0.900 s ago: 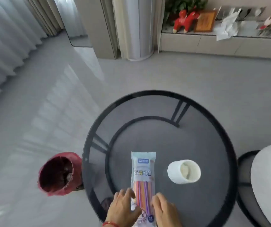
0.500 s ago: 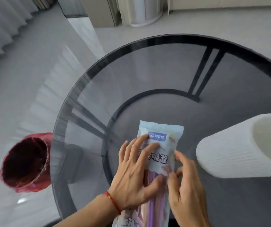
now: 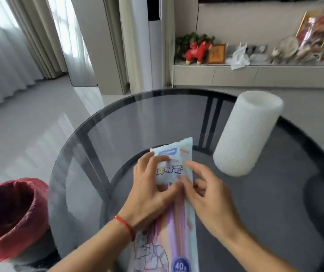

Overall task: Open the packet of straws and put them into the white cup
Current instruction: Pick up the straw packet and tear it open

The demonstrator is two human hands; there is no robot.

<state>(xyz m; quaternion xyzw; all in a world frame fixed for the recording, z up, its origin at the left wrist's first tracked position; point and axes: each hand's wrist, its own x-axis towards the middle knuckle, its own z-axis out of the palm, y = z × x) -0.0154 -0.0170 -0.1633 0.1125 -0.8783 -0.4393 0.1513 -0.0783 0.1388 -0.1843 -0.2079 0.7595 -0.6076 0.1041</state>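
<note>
A long pale-blue packet of straws (image 3: 173, 220) lies lengthwise on the round dark glass table (image 3: 129, 122), with purple and orange straws showing through its clear part. My left hand (image 3: 149, 191), a red string at its wrist, grips the packet's left side near the top, thumb meeting the middle. My right hand (image 3: 206, 195) pinches the packet's right edge beside it. The packet looks sealed. A tall white ribbed cup (image 3: 245, 134) stands upright to the right of the packet, clear of both hands.
A bin lined with a red bag (image 3: 10, 216) stands on the floor to the left of the table. A low cabinet (image 3: 255, 75) with ornaments runs along the far wall. Curtains hang at the far left.
The view has tilted up and the room's far wall is back in sight. Both hands have closed in on the packet's upper part, and its top end now lifts slightly.
</note>
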